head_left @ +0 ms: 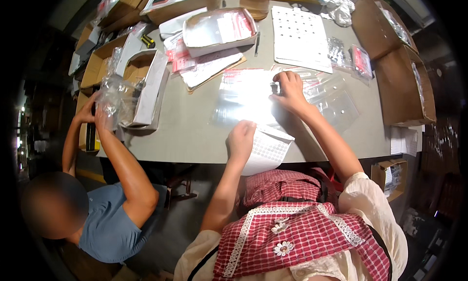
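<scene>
Plastic bags [337, 98] lie beneath the fingers of the right hand [292, 92]; beyond them I see a flat sheet [302, 48], beyond and left a box [224, 46] holding packets [235, 26], well right a carton [396, 88].

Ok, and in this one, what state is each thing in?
left grip: closed on the sheet
sheet: held at one side
right grip: closed on a dark item
dark item: held, kind unclear
bags: lying flat, overlapping
white box: open, filled
right boxes: open
wad: crumpled
</scene>
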